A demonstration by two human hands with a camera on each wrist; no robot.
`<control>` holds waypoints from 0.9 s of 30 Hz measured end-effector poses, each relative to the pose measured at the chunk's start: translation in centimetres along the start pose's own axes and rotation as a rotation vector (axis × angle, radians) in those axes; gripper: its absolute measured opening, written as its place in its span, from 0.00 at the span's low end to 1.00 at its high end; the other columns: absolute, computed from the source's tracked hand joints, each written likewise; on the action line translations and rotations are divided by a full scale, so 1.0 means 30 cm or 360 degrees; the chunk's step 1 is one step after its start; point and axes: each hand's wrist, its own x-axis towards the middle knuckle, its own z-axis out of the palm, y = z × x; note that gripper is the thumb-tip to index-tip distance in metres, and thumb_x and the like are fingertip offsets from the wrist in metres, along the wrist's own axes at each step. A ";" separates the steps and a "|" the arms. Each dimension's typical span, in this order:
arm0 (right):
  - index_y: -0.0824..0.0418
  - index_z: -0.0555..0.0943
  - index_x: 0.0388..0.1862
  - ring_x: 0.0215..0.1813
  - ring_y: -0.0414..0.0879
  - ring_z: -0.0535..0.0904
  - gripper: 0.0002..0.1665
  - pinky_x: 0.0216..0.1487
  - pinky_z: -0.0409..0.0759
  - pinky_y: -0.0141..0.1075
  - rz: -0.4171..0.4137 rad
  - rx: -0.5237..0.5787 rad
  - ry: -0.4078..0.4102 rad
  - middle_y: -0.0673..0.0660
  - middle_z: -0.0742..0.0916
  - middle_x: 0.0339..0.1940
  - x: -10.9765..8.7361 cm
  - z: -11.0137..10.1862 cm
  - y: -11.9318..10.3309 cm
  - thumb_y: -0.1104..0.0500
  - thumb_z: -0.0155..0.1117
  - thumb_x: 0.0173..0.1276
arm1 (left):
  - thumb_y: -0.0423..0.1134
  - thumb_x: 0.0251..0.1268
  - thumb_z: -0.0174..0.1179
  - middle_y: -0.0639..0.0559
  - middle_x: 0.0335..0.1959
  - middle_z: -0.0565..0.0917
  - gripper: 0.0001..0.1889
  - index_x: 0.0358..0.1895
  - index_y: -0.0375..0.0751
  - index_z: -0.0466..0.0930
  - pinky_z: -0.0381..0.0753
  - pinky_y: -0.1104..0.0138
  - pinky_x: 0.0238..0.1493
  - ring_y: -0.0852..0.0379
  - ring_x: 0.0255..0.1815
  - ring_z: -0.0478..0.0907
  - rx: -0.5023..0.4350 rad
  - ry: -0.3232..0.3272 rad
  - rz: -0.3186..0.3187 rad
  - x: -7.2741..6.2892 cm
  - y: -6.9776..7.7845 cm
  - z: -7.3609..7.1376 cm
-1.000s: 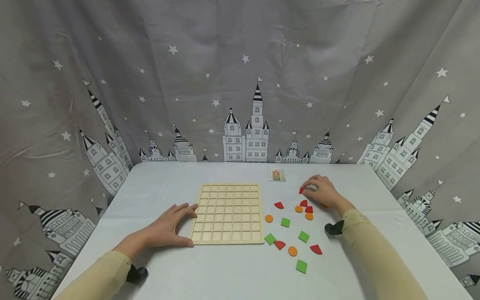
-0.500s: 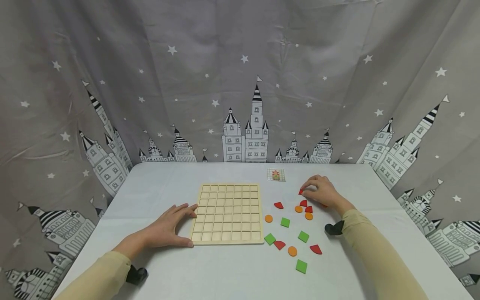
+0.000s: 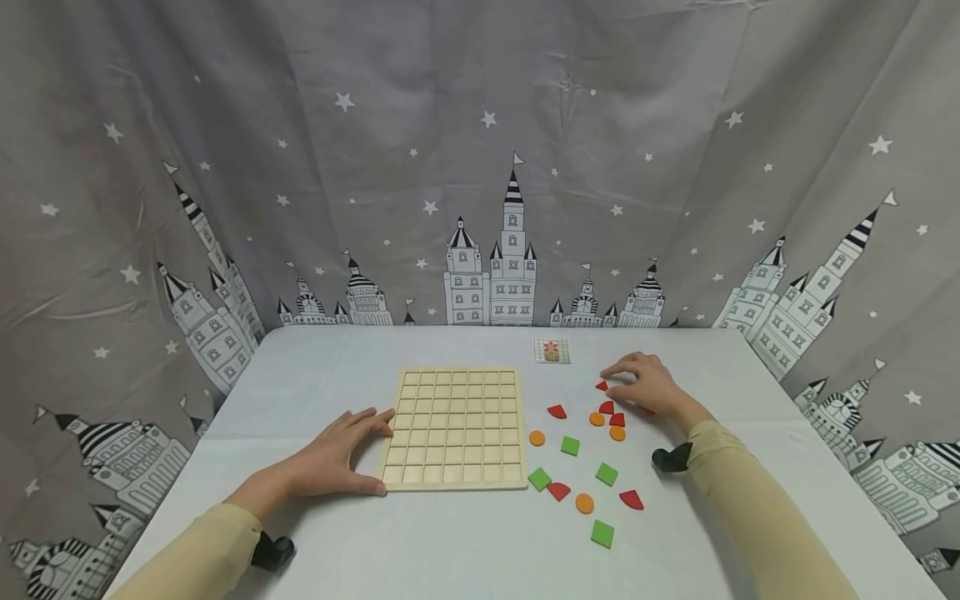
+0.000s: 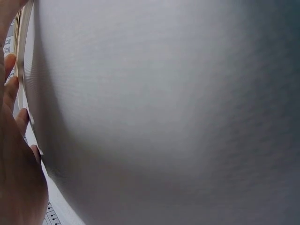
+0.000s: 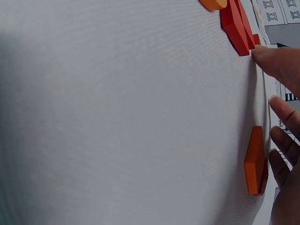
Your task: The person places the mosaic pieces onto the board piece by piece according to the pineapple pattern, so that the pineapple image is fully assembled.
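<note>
The head view looks down from six o'clock, facing twelve, over the table [image 3: 337, 542]; wrist views skim close, the right sharing red pieces [image 3: 607, 407] (head view's four o'clock)!

Studio setup, probably (surroundings hidden): castle-print curtain [image 3: 480, 183] behind white table [image 3: 450, 542].

Pale wood here, on the board [image 3: 454, 429] just left of the table's middle: matt, smooth along the rim, finely ridged across its grid. Underneath, white cloth dresses the table [image 3: 337, 542], its fine weave showing in the left wrist view. Towards the right edge, red pieces [image 3: 632, 499], orange pieces [image 3: 585, 503] and green pieces [image 3: 602, 533], all smooth and flat-faced. By the far edge, the card [image 3: 552, 351] looks like paper, though it's too small to be sure. Behind that edge, the backdrop [image 3: 450, 125] is matt cloth, softly creased. Soft, matt fabric on the sleeves [image 3: 757, 508], too, with smooth black plastic fittings [image 3: 671, 458] at the wrists.
</note>
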 end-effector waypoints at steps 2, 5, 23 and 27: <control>0.52 0.87 0.57 0.69 0.66 0.62 0.20 0.70 0.60 0.68 0.0015 0.0014 -0.0008 0.65 0.77 0.65 -0.003 -0.002 0.000 0.49 0.72 0.68 | 0.76 0.44 0.71 0.51 0.81 0.61 0.44 0.61 0.54 0.73 0.41 0.39 0.79 0.37 0.80 0.53 0.0001 -0.0001 0.0003 0.000 0.000 0.000; 0.52 0.88 0.56 0.69 0.66 0.62 0.19 0.70 0.60 0.68 0.0025 0.0035 -0.0012 0.65 0.77 0.65 -0.005 -0.004 0.000 0.49 0.72 0.68 | 0.76 0.44 0.70 0.51 0.81 0.61 0.44 0.61 0.54 0.73 0.41 0.38 0.79 0.37 0.80 0.53 0.0007 0.0003 0.0009 0.000 -0.001 0.000; 0.53 0.89 0.53 0.70 0.67 0.59 0.18 0.70 0.59 0.68 0.0073 0.0080 0.0001 0.65 0.76 0.66 0.002 -0.002 0.000 0.48 0.72 0.68 | 0.76 0.43 0.71 0.51 0.80 0.63 0.44 0.62 0.55 0.73 0.42 0.39 0.79 0.36 0.80 0.53 0.0019 0.0042 0.0024 -0.002 0.003 0.001; 0.54 0.89 0.52 0.69 0.66 0.61 0.17 0.69 0.60 0.67 0.0043 0.0057 0.0032 0.64 0.78 0.63 -0.001 0.004 -0.002 0.49 0.72 0.68 | 0.75 0.43 0.71 0.52 0.80 0.63 0.44 0.61 0.54 0.73 0.43 0.39 0.79 0.36 0.80 0.53 0.0022 0.0034 0.0020 -0.001 0.005 0.000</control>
